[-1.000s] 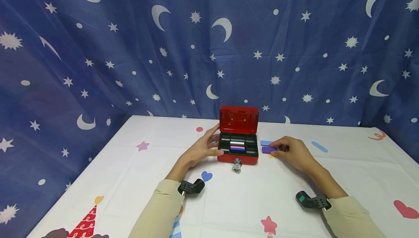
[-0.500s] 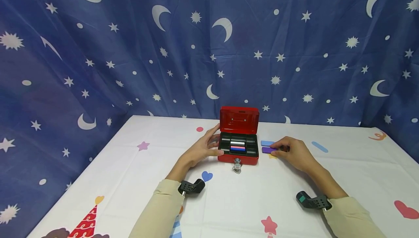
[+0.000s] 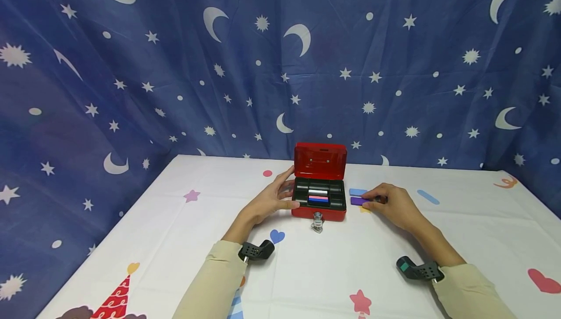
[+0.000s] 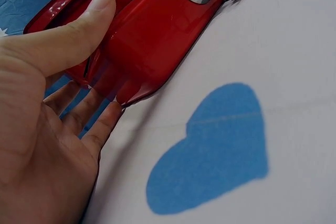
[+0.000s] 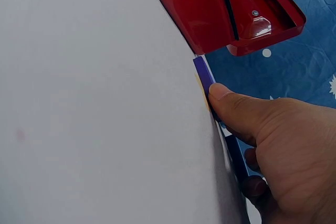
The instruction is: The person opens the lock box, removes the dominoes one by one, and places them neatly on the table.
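A person's two hands are working at an open red box (image 3: pixel 302 213) with a glossy, apparently metal shell, which is sitting on a white, print-covered table (image 3: pixel 307 265) with its lid (image 3: pixel 320 160) standing raised behind it. The left hand (image 3: pixel 268 202) is bracing the box from its left side: the thumb is resting at the front corner while the other fingers, spread apart, are reaching along the side towards the back. The right hand (image 3: pixel 391 205) is pinching the right end of a flat purple rectangular block (image 3: pixel 359 201) between thumb and fingers; the block is lying on the table just right of the box, nearer the person than a light-blue rectangular piece (image 3: pixel 358 192). A dark bar (image 5: pixel 237 156) is showing beneath the right hand in the right wrist view; whether the fingers are gripping it too cannot be told. Inside the box, a black compartmented tray (image 3: pixel 338 200) is holding a white strip (image 3: pixel 317 192) and a pink-and-blue pair of strips (image 3: pixel 318 198), while a silver lock (image 3: pixel 317 216) is carrying a ring of keys on the front. Over the last second almost nothing is changing: both hands are keeping their places, and the tray's contents are staying put, which is suggesting a pause or fine adjustment at the purple block rather than a transfer.
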Demonstrator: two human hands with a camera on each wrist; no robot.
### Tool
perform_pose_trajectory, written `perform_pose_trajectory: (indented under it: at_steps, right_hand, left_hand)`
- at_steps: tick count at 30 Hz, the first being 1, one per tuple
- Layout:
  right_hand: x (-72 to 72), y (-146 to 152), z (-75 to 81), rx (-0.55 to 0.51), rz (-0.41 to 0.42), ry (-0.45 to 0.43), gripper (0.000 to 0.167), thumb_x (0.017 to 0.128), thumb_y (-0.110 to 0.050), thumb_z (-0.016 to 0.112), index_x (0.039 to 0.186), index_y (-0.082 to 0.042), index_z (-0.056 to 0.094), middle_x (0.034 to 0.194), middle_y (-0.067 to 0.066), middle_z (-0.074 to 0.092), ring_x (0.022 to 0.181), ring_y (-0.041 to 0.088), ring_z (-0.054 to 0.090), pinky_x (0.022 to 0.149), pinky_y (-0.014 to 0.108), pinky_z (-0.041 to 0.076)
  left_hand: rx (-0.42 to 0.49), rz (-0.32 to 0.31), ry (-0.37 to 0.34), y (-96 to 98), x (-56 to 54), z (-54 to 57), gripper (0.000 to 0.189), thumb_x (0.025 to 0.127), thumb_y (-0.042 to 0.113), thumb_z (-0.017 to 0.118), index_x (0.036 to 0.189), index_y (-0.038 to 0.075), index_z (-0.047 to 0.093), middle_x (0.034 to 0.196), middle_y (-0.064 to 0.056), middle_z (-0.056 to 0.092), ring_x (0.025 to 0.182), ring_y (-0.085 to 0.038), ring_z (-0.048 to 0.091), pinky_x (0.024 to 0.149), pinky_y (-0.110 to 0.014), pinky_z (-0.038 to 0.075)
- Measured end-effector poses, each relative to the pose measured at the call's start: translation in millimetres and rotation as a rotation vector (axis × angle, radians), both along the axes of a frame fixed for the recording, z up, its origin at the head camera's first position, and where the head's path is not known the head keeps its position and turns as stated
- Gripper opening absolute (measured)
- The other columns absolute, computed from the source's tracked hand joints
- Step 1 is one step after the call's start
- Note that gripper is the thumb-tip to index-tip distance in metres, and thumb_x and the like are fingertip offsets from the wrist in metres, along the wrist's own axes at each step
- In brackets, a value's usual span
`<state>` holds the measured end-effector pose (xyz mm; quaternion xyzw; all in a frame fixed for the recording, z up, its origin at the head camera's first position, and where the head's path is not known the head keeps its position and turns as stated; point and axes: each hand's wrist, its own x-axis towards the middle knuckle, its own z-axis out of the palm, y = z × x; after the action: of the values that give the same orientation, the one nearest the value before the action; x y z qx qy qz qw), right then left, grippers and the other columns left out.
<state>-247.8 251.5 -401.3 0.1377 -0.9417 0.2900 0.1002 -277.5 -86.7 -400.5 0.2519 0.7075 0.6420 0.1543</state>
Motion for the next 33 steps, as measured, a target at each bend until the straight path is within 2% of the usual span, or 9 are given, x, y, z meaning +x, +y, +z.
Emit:
perform_pose_trajectory:
  at_steps: [5, 15, 23, 33]
  right_hand:
    - [0.8, -0.6, 0.0, 0.001, -0.003, -0.007, 0.023, 0.081, -0.017, 0.077, 0.103, -0.009, 0.075, 0.090, 0.002, 0.062, 0.079, 0.020, 0.049, 0.064, 0.032, 0.040]
    - [1.9, 0.5, 0.8, -0.002, -0.014, -0.005, 0.024, 0.081, -0.017, 0.078, 0.104, -0.009, 0.075, 0.092, 0.004, 0.063, 0.080, 0.021, 0.050, 0.066, 0.032, 0.042]
    - [1.0, 0.9, 7.2, -0.015, 0.018, 0.047, 0.028, 0.080, -0.018, 0.078, 0.107, -0.011, 0.074, 0.092, 0.002, 0.064, 0.077, 0.020, 0.048, 0.065, 0.033, 0.040]
    - [2.3, -12.3, 21.4, -0.075, 0.037, 0.064, 0.026, 0.084, -0.024, 0.075, 0.108, -0.013, 0.073, 0.101, 0.001, 0.067, 0.079, 0.018, 0.050, 0.059, 0.028, 0.041]
  left_hand:
    - [-0.002, 0.005, -0.001, 0.3, -0.2, -0.7, 0.096, 0.080, -0.001, 0.072, 0.154, 0.030, 0.019, 0.153, -0.012, 0.024, 0.133, -0.036, 0.036, 0.104, -0.044, 0.038]
    - [0.001, -0.017, -0.038, 1.4, -0.3, 2.7, 0.098, 0.080, -0.007, 0.069, 0.155, 0.020, 0.012, 0.153, -0.019, 0.020, 0.134, -0.042, 0.032, 0.105, -0.047, 0.037]
    - [0.000, -0.007, -0.010, 1.4, 0.3, 1.4, 0.096, 0.080, -0.003, 0.071, 0.153, 0.030, 0.019, 0.153, -0.013, 0.024, 0.133, -0.037, 0.036, 0.104, -0.043, 0.039]
    - [-0.011, 0.007, 0.000, -0.5, 0.8, 0.6, 0.098, 0.079, 0.000, 0.074, 0.153, 0.032, 0.019, 0.153, -0.011, 0.025, 0.133, -0.035, 0.036, 0.105, -0.045, 0.038]
